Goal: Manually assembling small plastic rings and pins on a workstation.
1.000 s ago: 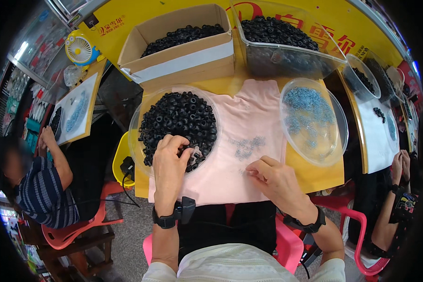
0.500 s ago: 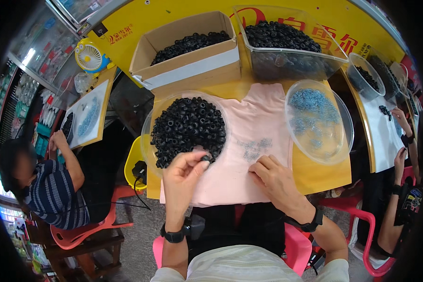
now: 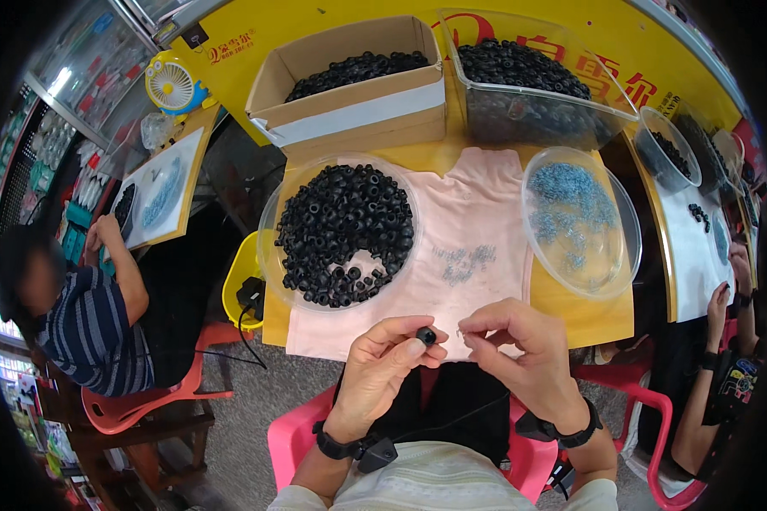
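Yellow bench spread with a pale pink cloth, seen from above; grey floor and pink chairs below its near edge. The left hand pinches a small black ring between thumb and fingertips, just off the cloth's near edge. The right hand faces it, fingers curled narrow with thumb and forefinger nearly together; whether a small piece sits between them is too fine to make out. Both wrists carry dark bands.

On the cloth beyond the hands lies a loose scatter of tiny grey-blue pieces, their shape unresolved. To the left, a clear round dish holds a heap of black rings; to the right, a second clear dish holds more of the grey-blue pieces. Farther back stand a cardboard box and a clear tub, both filled with black rings. At either margin other people sit at adjoining benches, partly cut off by the dark fisheye rim.
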